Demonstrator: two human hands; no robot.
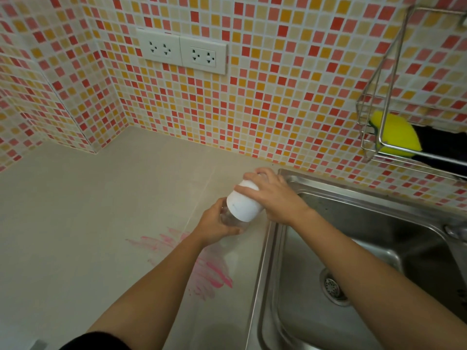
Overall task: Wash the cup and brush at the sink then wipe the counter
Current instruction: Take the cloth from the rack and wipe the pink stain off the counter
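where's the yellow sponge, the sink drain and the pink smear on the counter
yellow sponge (pixel 396 133), head view, its broad yellow face
sink drain (pixel 334 286), head view, the strainer holes
pink smear (pixel 214 275), head view, its darkest streaks

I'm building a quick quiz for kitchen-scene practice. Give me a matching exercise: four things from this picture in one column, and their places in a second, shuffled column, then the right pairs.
Things:
1. yellow sponge
2. pink smear
3. drain
4. sockets

Places:
A. on the tiled wall above the counter
B. in the bottom of the steel sink
C. in the wire rack on the wall
D. on the counter, left of the sink

Pairs: 1-C, 2-D, 3-B, 4-A
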